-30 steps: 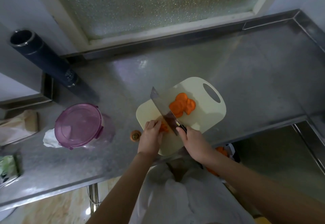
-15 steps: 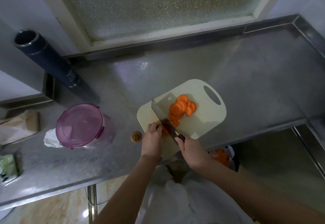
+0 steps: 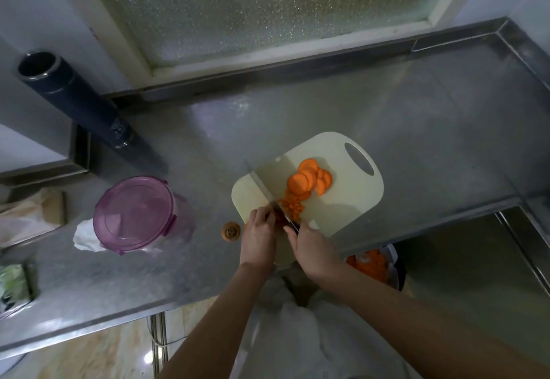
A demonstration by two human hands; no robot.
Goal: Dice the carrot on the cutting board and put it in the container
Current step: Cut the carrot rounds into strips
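Chopping away, centre of frame

Flat orange carrot rounds [image 3: 309,181] and tiny diced bits [image 3: 294,206] sit on the rounded cream cutting board [image 3: 351,200]. Right hand [image 3: 312,247] is wrapped round the knife [image 3: 263,192] handle, and left hand [image 3: 257,239] curls its fingertips onto the carrot stub [image 3: 278,218]. The round purple-lidded container [image 3: 134,213] is at left on the steel counter [image 3: 416,128].

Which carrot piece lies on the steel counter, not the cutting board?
The carrot end left of the cutting board; the slices and diced bits lie on it.
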